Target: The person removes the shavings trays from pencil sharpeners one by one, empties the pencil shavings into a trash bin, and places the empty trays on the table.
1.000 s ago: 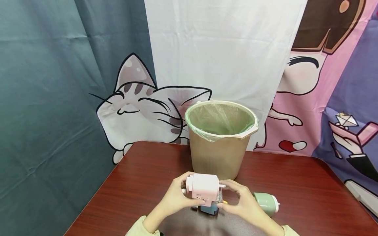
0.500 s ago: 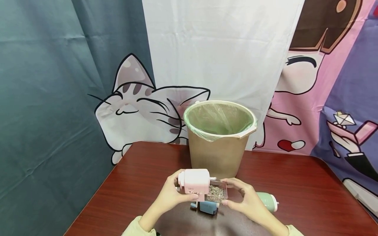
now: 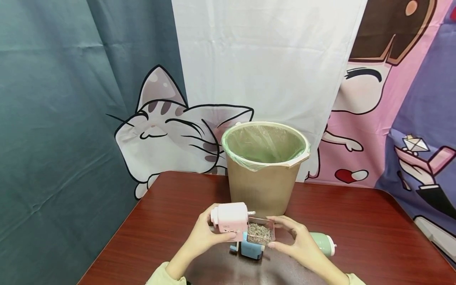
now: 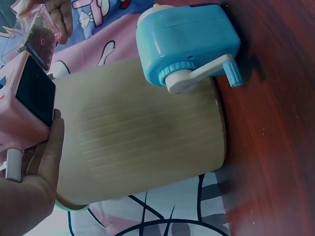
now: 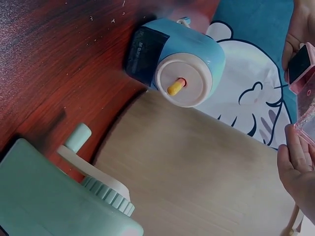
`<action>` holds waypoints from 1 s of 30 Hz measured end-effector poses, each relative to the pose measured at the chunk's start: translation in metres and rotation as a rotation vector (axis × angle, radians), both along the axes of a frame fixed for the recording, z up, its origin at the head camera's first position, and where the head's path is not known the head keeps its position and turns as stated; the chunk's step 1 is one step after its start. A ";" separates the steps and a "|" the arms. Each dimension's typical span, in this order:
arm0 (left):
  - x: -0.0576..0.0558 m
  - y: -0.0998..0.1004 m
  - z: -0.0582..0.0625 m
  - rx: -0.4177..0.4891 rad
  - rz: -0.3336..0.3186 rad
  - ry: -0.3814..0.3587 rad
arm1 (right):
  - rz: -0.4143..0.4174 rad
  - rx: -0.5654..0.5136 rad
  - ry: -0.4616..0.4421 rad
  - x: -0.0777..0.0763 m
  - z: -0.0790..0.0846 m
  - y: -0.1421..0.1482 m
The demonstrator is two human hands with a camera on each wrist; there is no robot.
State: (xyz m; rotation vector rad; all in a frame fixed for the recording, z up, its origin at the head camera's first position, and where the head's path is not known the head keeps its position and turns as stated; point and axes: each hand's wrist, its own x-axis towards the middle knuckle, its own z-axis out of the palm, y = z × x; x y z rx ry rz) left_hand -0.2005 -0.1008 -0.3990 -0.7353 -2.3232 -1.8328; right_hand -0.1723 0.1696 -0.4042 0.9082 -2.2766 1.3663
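My left hand (image 3: 204, 235) grips a pink crank pencil sharpener (image 3: 231, 217), held up over the table on its side. Its dark underside faces the left wrist camera. Just to its right, my right hand (image 3: 293, 240) pinches a clear shavings drawer (image 3: 272, 230) between thumb and fingers. Grey-brown shavings (image 3: 259, 229) fill much of this drawer, which sits outside the sharpener body, close by its edge. Below the hands stands a blue crank sharpener (image 3: 251, 250), with a yellow pencil tip (image 5: 176, 87) showing at its front. A green sharpener (image 3: 322, 243) lies behind my right wrist.
A tan bin (image 3: 263, 190) with a green plastic liner (image 3: 246, 142) stands on the dark red table (image 3: 171, 209), directly beyond my hands. A printed cloth backdrop (image 3: 270, 59) hangs behind the table.
The drawer has come out of the pink sharpener, baring the shavings. My left hand has shifted left with the sharpener, while the right hand has moved slightly right with the drawer.
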 end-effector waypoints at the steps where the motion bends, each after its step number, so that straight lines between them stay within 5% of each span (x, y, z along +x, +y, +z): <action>1: 0.000 -0.001 0.000 0.008 -0.002 -0.001 | -0.003 0.001 -0.003 0.000 0.000 0.000; 11: -0.003 -0.011 -0.005 0.100 -0.026 0.013 | -0.010 -0.010 0.000 0.002 -0.002 0.002; 17: -0.012 -0.022 -0.012 0.076 0.035 0.075 | -0.011 -0.013 0.017 0.002 -0.003 0.004; 24: -0.017 -0.031 -0.015 0.116 0.085 0.002 | 0.006 -0.023 0.020 0.002 -0.005 0.007; 30: -0.025 -0.040 -0.018 0.065 0.127 0.016 | 0.050 -0.068 0.041 0.000 -0.005 0.008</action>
